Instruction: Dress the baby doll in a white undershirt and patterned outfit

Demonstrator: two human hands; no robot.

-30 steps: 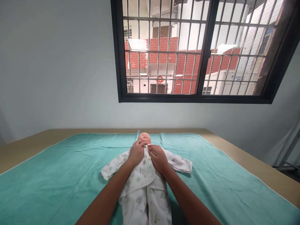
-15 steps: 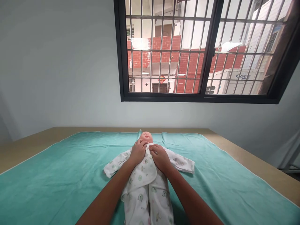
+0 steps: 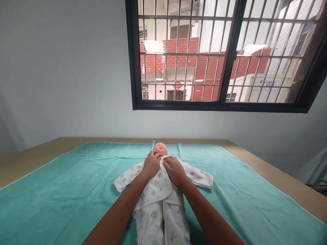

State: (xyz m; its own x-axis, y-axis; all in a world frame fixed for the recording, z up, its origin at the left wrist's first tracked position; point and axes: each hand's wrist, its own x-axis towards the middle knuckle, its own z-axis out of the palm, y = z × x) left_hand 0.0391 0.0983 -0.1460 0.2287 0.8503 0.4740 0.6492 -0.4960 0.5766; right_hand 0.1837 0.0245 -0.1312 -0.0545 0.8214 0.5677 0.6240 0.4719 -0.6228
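Note:
A baby doll [image 3: 160, 148] lies on its back, its head pointing away from me. It wears a white printed baby shirt [image 3: 158, 187] with long sleeves spread to both sides, and matching trousers [image 3: 150, 223]. My left hand [image 3: 151, 165] is closed on the shirt's front edge just below the doll's chin. Close beside it, my right hand [image 3: 174, 170] pinches the other side of the neckline. Part of the chest and the fingertips are hidden by the hands. The shirt's lower front hangs in a rounded flap over the trousers.
A green cloth [image 3: 84, 183] with a pale edge covers most of the wooden table [image 3: 276, 180]. Behind the table rises a grey wall [image 3: 76, 85] with a dark-framed, barred window [image 3: 178, 106].
The view has shifted very slightly. Both hands stay at the doll's neckline, with only small finger movement; the doll and its clothes look the same.

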